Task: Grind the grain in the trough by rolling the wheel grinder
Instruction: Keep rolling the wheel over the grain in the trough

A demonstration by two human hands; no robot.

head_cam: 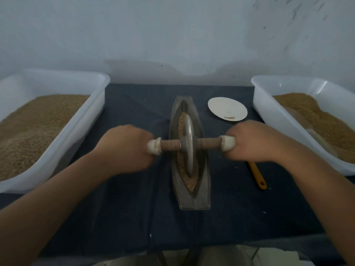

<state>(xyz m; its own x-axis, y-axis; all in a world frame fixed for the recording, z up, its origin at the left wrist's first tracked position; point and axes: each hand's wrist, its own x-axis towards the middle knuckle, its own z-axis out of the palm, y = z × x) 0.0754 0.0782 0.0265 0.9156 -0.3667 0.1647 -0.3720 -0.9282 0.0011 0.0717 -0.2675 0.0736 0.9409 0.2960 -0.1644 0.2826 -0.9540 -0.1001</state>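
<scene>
One wide-angle camera, worn on the person's head, looks forward and down over the dark-blue cloth-covered bench [115, 217] toward a pale wall [172, 35]. It sits near, with the grey boat-shaped metal trough [192, 202] centred and running straight away from the lens.

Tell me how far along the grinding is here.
Done: grain lies in the trough, and the wheel grinder sits in its groove near the middle. In hand: the left hand and right hand grip the axle's wrapped ends. Left: the grain looks coarse and granular, so more passes seem needed.
</scene>
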